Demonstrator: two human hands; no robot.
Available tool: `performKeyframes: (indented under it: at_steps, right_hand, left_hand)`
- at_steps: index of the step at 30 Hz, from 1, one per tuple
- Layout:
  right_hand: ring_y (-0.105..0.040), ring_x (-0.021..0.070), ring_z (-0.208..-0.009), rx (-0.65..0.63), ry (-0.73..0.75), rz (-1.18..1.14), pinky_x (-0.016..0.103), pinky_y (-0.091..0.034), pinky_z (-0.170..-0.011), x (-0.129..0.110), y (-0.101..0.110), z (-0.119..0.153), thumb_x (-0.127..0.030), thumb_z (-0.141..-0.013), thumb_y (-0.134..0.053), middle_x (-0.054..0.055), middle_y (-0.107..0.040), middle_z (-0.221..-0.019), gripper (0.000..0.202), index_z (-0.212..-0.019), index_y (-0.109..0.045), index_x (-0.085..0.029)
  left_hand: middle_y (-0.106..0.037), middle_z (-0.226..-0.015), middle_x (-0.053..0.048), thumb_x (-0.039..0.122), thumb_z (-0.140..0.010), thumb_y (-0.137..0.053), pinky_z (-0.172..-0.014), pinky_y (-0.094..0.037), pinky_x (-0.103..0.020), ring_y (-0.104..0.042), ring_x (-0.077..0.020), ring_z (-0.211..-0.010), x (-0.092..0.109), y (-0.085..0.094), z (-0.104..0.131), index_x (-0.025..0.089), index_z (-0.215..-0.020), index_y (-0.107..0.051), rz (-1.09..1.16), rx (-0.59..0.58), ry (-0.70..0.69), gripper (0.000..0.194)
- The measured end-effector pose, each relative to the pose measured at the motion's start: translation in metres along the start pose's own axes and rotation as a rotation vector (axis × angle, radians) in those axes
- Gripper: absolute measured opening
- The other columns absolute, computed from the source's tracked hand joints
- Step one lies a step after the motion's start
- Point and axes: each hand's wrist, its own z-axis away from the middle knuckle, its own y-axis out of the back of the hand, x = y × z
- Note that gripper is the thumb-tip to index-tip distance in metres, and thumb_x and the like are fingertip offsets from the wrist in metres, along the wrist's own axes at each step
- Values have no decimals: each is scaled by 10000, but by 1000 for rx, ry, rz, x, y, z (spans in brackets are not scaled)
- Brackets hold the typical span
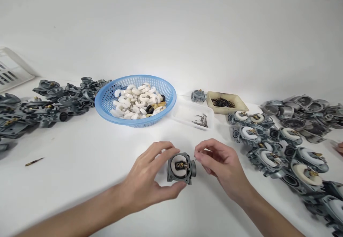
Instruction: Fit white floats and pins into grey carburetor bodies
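Note:
A grey metal carburetor body rests on the white table, its open side up. Inside it sits a white C-shaped float around brass parts. My left hand grips the carburetor from the left, fingers on its far edge and thumb on its near edge. Just right of the carburetor, my right hand is closed in a pinch between thumb and fingertips. A small thin thing seems to show at those fingertips, too small to name.
Behind stand a blue basket of floats, a clear tray of small pins and a beige tray of black rings. Carburetors pile up at left; float-fitted ones and metal bowls lie right. A brass-tipped tool lies left.

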Motion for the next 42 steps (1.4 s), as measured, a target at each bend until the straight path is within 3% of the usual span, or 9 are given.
performKeyframes:
  at_steps: [10, 22, 30, 38, 42]
  right_hand:
    - [-408, 79, -505, -48, -95, -27, 223, -262, -458, 10, -3, -10, -439, -798, -830, -50, -501, -600, 294, -830, -685, -184]
    - [-364, 51, -475, -126, -164, -121, 220, -215, -417, 12, 0, -15, -462, -741, -885, -36, -557, -687, 355, -833, -691, -179]
    - [-303, 81, -535, -125, -165, -93, 216, -187, -456, 9, 1, -13, -485, -853, -775, -66, -386, -577, 305, -890, -714, -188]
    - [-338, 96, -556, -193, -255, -85, 226, -211, -480, 10, 3, -13, -502, -877, -718, -45, -415, -582, 325, -937, -724, -182]
    - [-345, 94, -558, -166, -280, -118, 225, -210, -487, 9, 2, -14, -498, -857, -736, -46, -446, -623, 332, -1012, -703, -206]
  left_hand:
    - [-662, -1202, -73, 231, -848, -739, -929, -576, -334, -670, -220, -1072, -7, -9, 3, 243, -1225, -637, 161, -91, 145, 391]
    - [-723, -1120, -33, 255, -882, -729, -844, -595, -278, -718, -184, -958, -3, -4, -2, 261, -1232, -611, 215, -144, 154, 369]
    - [-723, -1086, -27, 271, -892, -732, -839, -584, -283, -712, -184, -942, -5, -5, 0, 263, -1210, -599, 204, -139, 153, 345]
    - [-695, -1221, -66, 250, -899, -717, -929, -593, -296, -702, -211, -1085, -5, -6, 0, 252, -1230, -601, 180, -134, 115, 351]
    - [-686, -1241, -61, 261, -902, -715, -929, -601, -272, -699, -202, -1093, -6, -7, 1, 256, -1242, -600, 178, -140, 144, 359]
